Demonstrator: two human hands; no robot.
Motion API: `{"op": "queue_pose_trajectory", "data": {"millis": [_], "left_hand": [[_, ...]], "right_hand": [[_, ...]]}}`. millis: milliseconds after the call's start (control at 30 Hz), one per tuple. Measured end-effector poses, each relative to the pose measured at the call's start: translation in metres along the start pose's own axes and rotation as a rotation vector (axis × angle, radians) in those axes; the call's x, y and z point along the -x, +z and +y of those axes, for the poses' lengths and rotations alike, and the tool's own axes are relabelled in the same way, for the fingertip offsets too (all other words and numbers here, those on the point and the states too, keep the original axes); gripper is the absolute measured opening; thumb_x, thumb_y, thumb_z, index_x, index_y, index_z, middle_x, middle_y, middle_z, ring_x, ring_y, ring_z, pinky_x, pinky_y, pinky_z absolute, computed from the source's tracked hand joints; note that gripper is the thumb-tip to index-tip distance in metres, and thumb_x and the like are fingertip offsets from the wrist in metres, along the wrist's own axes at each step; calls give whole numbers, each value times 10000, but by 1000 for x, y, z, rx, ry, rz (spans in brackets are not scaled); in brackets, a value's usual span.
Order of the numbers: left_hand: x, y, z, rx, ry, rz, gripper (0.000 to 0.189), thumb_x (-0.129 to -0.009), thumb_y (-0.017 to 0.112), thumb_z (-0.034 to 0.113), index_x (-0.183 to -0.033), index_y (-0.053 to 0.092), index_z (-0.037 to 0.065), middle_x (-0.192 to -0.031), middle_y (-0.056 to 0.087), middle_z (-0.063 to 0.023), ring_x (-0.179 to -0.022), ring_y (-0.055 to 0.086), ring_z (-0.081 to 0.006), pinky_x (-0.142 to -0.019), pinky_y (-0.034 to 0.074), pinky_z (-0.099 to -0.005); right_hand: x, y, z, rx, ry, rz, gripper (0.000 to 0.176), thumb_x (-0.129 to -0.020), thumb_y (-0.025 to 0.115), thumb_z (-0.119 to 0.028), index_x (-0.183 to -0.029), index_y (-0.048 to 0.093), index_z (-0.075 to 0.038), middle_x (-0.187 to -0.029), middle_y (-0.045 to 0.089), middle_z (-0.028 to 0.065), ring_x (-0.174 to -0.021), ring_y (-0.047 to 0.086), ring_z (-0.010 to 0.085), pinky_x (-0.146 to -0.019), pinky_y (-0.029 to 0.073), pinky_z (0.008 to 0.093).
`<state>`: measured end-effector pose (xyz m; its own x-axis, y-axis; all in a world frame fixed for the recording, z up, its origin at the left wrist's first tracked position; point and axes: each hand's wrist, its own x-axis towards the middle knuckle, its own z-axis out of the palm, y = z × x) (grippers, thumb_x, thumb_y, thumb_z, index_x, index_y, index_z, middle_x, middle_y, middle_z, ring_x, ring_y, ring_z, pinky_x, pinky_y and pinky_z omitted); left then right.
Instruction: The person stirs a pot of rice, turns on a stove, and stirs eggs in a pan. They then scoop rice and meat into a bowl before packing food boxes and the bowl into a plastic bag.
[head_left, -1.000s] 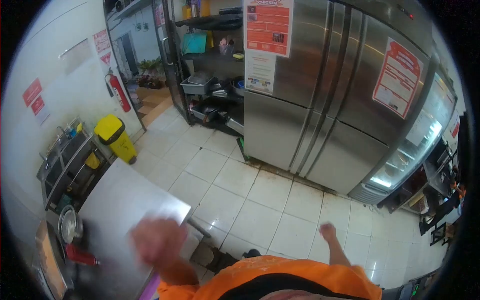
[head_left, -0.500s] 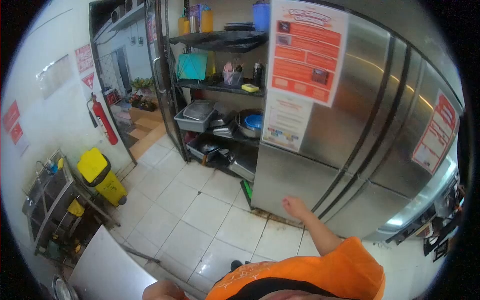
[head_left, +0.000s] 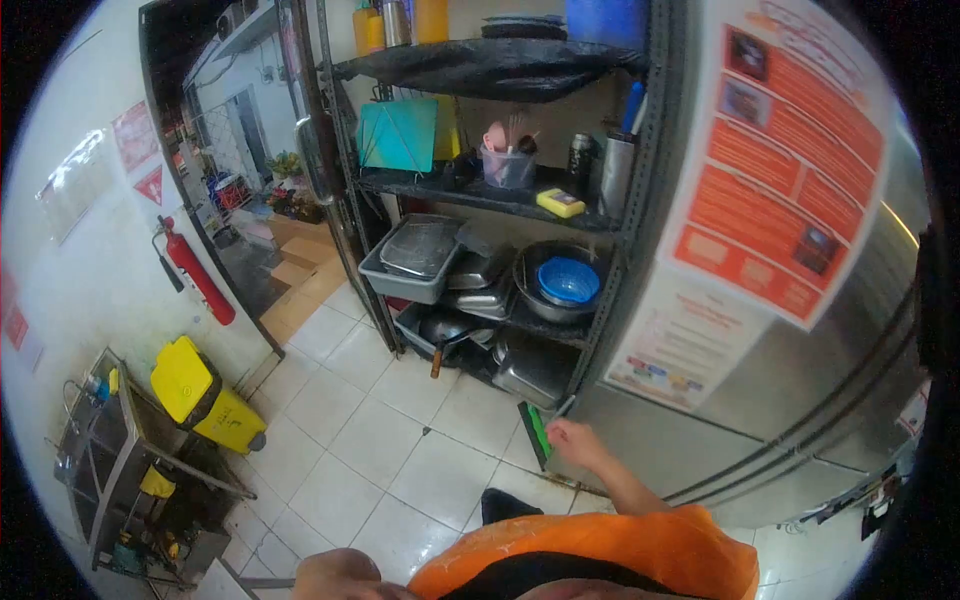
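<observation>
My right hand (head_left: pixel 577 442) is held out low in front of me, its fingers curled in with nothing showing in them. In this view it overlaps the lower edge of the steel refrigerator (head_left: pixel 640 440) and lies right beside a green-and-black floor squeegee (head_left: pixel 536 432) on the tiles. At the bottom edge, my left hand (head_left: pixel 338 574) is partly cut off close to my body. Its fingers are hidden. An orange sleeve covers my upper right arm.
A black shelf rack (head_left: pixel 480 190) ahead holds pans, a blue colander (head_left: pixel 568 281) and a grey tub (head_left: pixel 410 280). Left of it is an open doorway (head_left: pixel 290 240). A yellow bin (head_left: pixel 208 398), a fire extinguisher (head_left: pixel 200 275) and a steel sink stand (head_left: pixel 120 450) line the left wall.
My view has moved closer to the shelf rack and turned; the refrigerator has shifted right. The steel table at lower left has mostly left view. My right hand now appears beside the squeegee.
</observation>
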<state>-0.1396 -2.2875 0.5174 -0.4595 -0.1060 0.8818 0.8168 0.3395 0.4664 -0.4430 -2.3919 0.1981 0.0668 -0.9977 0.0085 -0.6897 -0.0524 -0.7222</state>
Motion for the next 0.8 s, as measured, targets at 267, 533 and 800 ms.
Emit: {"op": "queue_pose_trajectory", "data": {"millis": [267, 533, 800], "left_hand": [[-16, -174, 46, -965, -391, -88, 379, -838, 572, 340, -868, 598, -37, -777, 608, -127, -693, 584, -233, -544, 410, -333], [-12, -337, 27, -1106, 23, -21, 352, -851, 541, 322, -876, 596, -25, -787, 604, -119, -692, 574, -231, -556, 410, -338], [-59, -526, 21, -1278, 730, -34, 328, -865, 510, 304, -884, 595, -13, -797, 599, -110, -691, 563, -229, -569, 410, -342]], "right_hand": [[-292, -82, -97, -243, -304, 211, 179, -857, 511, -167, -965, 558, -33, -828, 623, 94, -766, 593, 176, -689, 462, 303], [-562, -178, -142, 42, -393, 654, 210, -778, 592, -194, -915, 566, -37, -812, 619, 141, -755, 597, 308, -696, 463, 378], [-730, -228, -109, 218, -240, 503, 251, -812, 478, -240, -916, 536, -19, -1074, 521, 213, -945, 522, 345, -807, 410, 410]]}}
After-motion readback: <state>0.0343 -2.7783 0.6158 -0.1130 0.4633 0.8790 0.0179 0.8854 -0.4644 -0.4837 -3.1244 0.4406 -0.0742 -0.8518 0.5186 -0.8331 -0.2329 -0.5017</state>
